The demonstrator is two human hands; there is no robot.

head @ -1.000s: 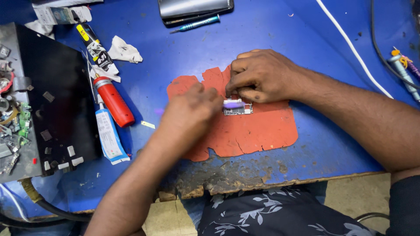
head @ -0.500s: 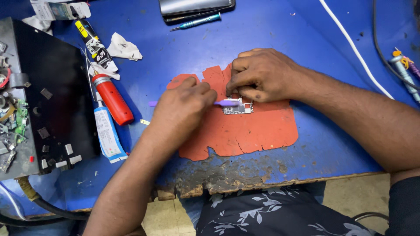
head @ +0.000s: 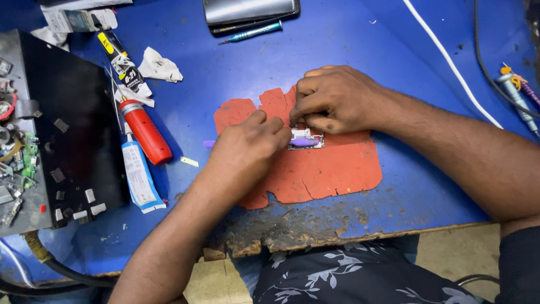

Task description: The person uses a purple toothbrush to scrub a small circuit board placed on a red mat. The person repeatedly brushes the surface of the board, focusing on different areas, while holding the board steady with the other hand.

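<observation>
Blue-painted workbench (head: 360,50), near edge chipped down to bare, crumbling board just above my lap; all else lay on it.

Item, nearest: my left hand (head: 247,149), fingers closed in a pinch on a slim purple tool (head: 304,142) whose tail end showed behind my knuckles. The working end lay across a small metal-framed circuit part (head: 306,139), held low and flat, I judged, so that it could pry or scrape without slipping.

Item: torn orange heat mat (head: 326,163), under both hands and under the part, presumably to spare the paint and stop small pieces skating.

Item: my right hand (head: 334,98), curled, fingertips pressed down on the part's far edge to pin it against the mat; nothing was gripped in it that I could see.

Item, to the left: white-and-blue tube (head: 138,174), red-bodied tube (head: 146,132) and a yellow-and-black tube (head: 121,59), laid side by side within reach of the left hand. A crumpled white tissue (head: 160,66) sat just beside them.

Item, far left: black tray (head: 67,124) carrying loose chips and board scraps, kept off the working area.

Item, far edge: teal-handled precision screwdriver (head: 253,32) beside a grey phone (head: 250,10). A white cable (head: 450,59) ran diagonally at the right, well apart from the hands.
</observation>
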